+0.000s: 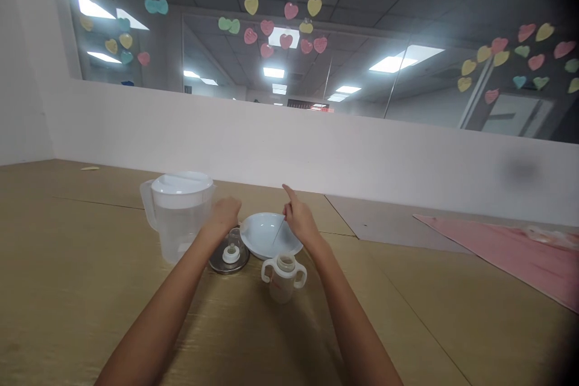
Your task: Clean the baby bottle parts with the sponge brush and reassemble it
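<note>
My right hand (299,218) is over the right side of a white bowl (257,235), its index finger pointing outward. The other fingers are closed on a thin stick (278,230), whose lower end slants down into the bowl. My left hand (227,211) is closed above a round metal tray (217,262), beside the pitcher; what it holds, if anything, is hidden. On the tray are a white bottle nipple with its collar (231,254) and a clear cap (235,236). A two-handled baby bottle (281,286) stands uncapped in front of the bowl.
A lidded clear plastic pitcher (176,226) stands to the left of the tray. Farther right lie a grey sheet (384,226) and a pink cloth (511,253) with clear plastic on it. A white wall (294,145) with a window above bounds the tan tabletop (81,277) at the back.
</note>
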The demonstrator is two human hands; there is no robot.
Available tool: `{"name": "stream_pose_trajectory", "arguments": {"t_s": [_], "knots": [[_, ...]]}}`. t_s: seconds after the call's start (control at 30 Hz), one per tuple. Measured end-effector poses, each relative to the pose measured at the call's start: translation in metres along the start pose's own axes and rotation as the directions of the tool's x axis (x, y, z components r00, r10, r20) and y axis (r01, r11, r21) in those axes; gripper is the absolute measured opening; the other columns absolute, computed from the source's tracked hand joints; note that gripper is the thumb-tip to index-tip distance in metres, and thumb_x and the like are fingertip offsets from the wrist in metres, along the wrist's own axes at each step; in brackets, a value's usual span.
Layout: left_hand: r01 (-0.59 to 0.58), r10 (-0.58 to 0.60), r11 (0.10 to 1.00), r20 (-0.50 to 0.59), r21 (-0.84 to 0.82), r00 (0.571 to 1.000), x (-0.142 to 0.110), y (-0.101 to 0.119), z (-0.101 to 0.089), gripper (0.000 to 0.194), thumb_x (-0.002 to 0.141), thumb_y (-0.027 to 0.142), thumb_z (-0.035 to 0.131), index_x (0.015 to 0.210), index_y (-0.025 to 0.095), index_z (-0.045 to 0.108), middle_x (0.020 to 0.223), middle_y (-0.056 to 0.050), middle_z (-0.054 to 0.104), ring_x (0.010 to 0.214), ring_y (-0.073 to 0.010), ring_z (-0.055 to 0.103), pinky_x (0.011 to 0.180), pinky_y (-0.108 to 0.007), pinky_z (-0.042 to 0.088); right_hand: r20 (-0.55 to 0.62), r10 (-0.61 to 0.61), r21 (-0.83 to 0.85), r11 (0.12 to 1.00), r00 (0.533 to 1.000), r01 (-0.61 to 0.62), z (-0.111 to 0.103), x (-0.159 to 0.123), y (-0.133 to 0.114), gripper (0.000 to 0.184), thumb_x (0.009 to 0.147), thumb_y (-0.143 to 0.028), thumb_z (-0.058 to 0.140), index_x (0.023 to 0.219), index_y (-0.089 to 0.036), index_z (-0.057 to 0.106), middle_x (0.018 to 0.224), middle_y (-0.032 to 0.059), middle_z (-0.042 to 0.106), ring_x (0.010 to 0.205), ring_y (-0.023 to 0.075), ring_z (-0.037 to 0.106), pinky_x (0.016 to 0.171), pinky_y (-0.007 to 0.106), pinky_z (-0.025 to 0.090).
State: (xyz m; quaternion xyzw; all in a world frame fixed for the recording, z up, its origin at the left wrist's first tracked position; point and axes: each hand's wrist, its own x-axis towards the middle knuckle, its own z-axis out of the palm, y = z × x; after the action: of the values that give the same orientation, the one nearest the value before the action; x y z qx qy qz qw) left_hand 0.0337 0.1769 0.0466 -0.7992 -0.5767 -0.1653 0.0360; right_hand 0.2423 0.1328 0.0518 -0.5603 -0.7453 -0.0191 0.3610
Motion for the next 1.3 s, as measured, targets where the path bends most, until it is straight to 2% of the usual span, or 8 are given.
{"name": "stream_pose_trajectory", "arguments": {"t_s": [0.1, 0.17, 0.27, 0.4, 0.5, 0.63, 0.97, 1.3], "knots": [[-0.03, 0.027, 0.999, -0.079, -0.043, 0.997, -0.003, 0.012, -0.013, 0.024, 0.076, 0.012, 0.052, 0.093, 0.014, 0.069, 0.097, -0.014, 0.069, 0.093, -0.0244, 0.064, 0.077, -0.03, 0.048, -0.116, -0.034, 0.09, 0.995, 0.993, 0.044, -0.02, -0.002, -0.007, 0.062, 0.083, -0.011, 0.031, 0.144, -0.011, 0.019, 0.069, -0.0006, 0.056, 0.059, 0.0127, 0.051, 0.061, 0.025, 0.042], [-0.091, 0.069, 0.973, -0.109, -0.212, 0.992, -0.003, 0.021, -0.014, 0.024, 0.078, 0.016, 0.051, 0.093, 0.016, 0.07, 0.092, -0.01, 0.07, 0.084, -0.0204, 0.066, 0.072, -0.026, 0.048, -0.221, -0.038, 0.171, 0.982, 0.975, 0.077, -0.035, -0.004, -0.015, 0.061, 0.085, -0.015, 0.032, 0.144, -0.012, 0.016, 0.071, -0.0001, 0.056, 0.06, 0.0127, 0.052, 0.061, 0.026, 0.044], [-0.156, 0.113, 0.816, -0.111, -0.557, 0.987, 0.001, 0.031, -0.004, 0.022, 0.074, 0.02, 0.055, 0.089, 0.013, 0.07, 0.078, -0.007, 0.071, 0.063, -0.0153, 0.065, 0.057, -0.022, 0.047, -0.373, -0.055, 0.267, 0.95, 0.926, 0.164, -0.058, -0.011, -0.03, 0.06, 0.086, -0.018, 0.035, 0.144, -0.017, 0.017, 0.072, -0.0014, 0.055, 0.06, 0.0117, 0.053, 0.061, 0.026, 0.047], [-0.224, 0.168, 0.642, -0.151, -0.733, 0.974, 0.009, 0.037, 0.016, 0.023, 0.067, 0.014, 0.052, 0.08, 0.011, 0.07, 0.074, -0.006, 0.07, 0.059, -0.0139, 0.062, 0.052, -0.02, 0.046, -0.568, -0.085, 0.285, 0.913, 0.819, 0.293, -0.078, -0.021, -0.05, 0.052, 0.089, -0.02, 0.037, 0.139, -0.024, 0.027, 0.07, -0.0021, 0.052, 0.06, 0.0116, 0.051, 0.06, 0.027, 0.05], [-0.224, 0.19, 0.563, -0.139, -0.795, 0.972, 0.013, 0.039, 0.025, 0.023, 0.065, 0.015, 0.052, 0.079, 0.011, 0.07, 0.074, -0.006, 0.07, 0.063, -0.0148, 0.062, 0.057, -0.021, 0.048, -0.626, -0.159, 0.243, 0.891, 0.763, 0.384, -0.077, -0.023, -0.056, 0.048, 0.091, -0.02, 0.036, 0.138, -0.027, 0.027, 0.072, -0.0006, 0.053, 0.063, 0.0127, 0.051, 0.059, 0.027, 0.05], [-0.201, 0.203, 0.485, -0.114, -0.851, 0.972, 0.013, 0.04, 0.027, 0.023, 0.063, 0.022, 0.056, 0.078, 0.01, 0.069, 0.07, -0.004, 0.068, 0.065, -0.0163, 0.062, 0.06, -0.024, 0.049, -0.57, -0.233, 0.189, 0.896, 0.788, 0.401, -0.059, -0.019, -0.051, 0.052, 0.092, -0.018, 0.036, 0.141, -0.027, 0.021, 0.075, -0.0006, 0.055, 0.062, 0.0117, 0.051, 0.06, 0.026, 0.05], [-0.202, 0.21, 0.527, -0.104, -0.826, 0.972, 0.008, 0.041, 0.02, 0.023, 0.062, 0.025, 0.056, 0.075, 0.01, 0.068, 0.062, -0.002, 0.065, 0.06, -0.0155, 0.059, 0.057, -0.023, 0.045, -0.645, -0.25, 0.139, 0.891, 0.722, 0.433, -0.039, -0.013, -0.046, 0.056, 0.092, -0.017, 0.035, 0.143, -0.027, 0.015, 0.074, -0.0025, 0.053, 0.061, 0.0094, 0.052, 0.059, 0.021, 0.048], [-0.241, 0.213, 0.603, -0.137, -0.76, 0.967, 0.011, 0.039, 0.025, 0.019, 0.064, 0.025, 0.053, 0.068, 0.012, 0.066, 0.063, -0.004, 0.066, 0.06, -0.0155, 0.059, 0.056, -0.022, 0.045, -0.571, -0.273, 0.109, 0.909, 0.775, 0.401, -0.039, -0.013, -0.045, 0.053, 0.091, -0.016, 0.034, 0.142, -0.025, 0.021, 0.075, -0.003, 0.054, 0.059, 0.0081, 0.051, 0.059, 0.02, 0.046]]}}
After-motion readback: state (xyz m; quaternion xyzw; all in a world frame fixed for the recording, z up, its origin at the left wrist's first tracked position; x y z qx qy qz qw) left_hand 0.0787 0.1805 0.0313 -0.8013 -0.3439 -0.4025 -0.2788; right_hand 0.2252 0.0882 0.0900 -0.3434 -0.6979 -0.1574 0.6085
